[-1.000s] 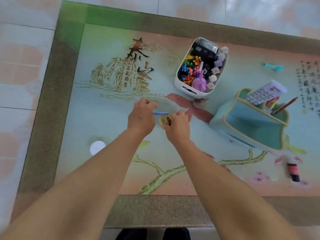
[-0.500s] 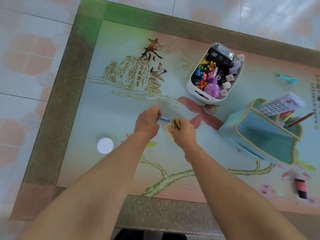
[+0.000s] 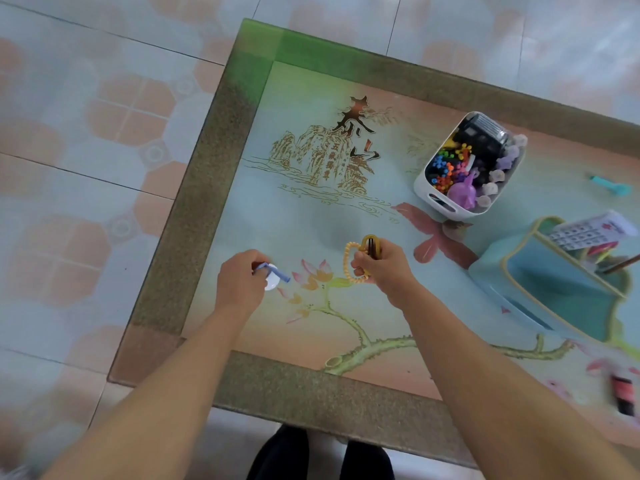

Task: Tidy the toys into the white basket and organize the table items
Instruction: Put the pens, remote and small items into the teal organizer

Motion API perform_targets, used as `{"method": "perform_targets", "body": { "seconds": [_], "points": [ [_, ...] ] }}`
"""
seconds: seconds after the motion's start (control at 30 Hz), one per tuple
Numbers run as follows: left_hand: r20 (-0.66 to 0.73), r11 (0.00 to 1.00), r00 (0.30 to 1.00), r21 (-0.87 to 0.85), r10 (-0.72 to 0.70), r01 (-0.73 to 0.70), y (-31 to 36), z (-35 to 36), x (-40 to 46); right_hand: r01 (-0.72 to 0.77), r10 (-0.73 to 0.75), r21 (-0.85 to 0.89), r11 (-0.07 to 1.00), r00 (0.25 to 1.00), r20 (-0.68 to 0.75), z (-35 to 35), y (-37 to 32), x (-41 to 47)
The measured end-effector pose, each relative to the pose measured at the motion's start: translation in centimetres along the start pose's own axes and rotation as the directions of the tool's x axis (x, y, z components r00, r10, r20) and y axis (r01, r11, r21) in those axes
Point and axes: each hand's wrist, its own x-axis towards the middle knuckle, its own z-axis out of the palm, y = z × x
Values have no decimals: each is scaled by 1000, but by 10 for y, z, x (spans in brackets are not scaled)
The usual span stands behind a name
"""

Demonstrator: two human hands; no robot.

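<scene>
My left hand [image 3: 239, 284] is closed around a small blue stick [image 3: 277, 271] and hovers right over a white round disc [image 3: 272, 282] on the table. My right hand [image 3: 381, 268] grips a yellow bead bracelet [image 3: 348, 261] together with a yellow hair clip [image 3: 370, 244]. The white basket [image 3: 446, 204] stands at the back right, filled with colourful toys and a purple figure. Whether the left fingers touch the disc is hidden.
A teal organizer box [image 3: 554, 289] with a calculator and pencils sits to the right of my right hand. A teal spoon-like piece [image 3: 611, 187] lies at the far right, and a red and black tube [image 3: 623, 396] near the front right. The table's left edge is close to my left hand.
My hands have separated. The left hand moved left with the blue stick to the white disc; the right hand stayed with the bracelet and clip. The view has shifted left.
</scene>
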Motion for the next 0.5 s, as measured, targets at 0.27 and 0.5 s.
{"method": "perform_targets", "body": {
  "seconds": [0.27,0.5],
  "points": [
    [25,987,996,135,-89,85,-22,9,7,3,0,-62,998,999,42,20,8,-1],
    [139,980,980,154,-144,122,-19,17,16,-3,7,-112,994,999,35,21,12,0]
  ]
}}
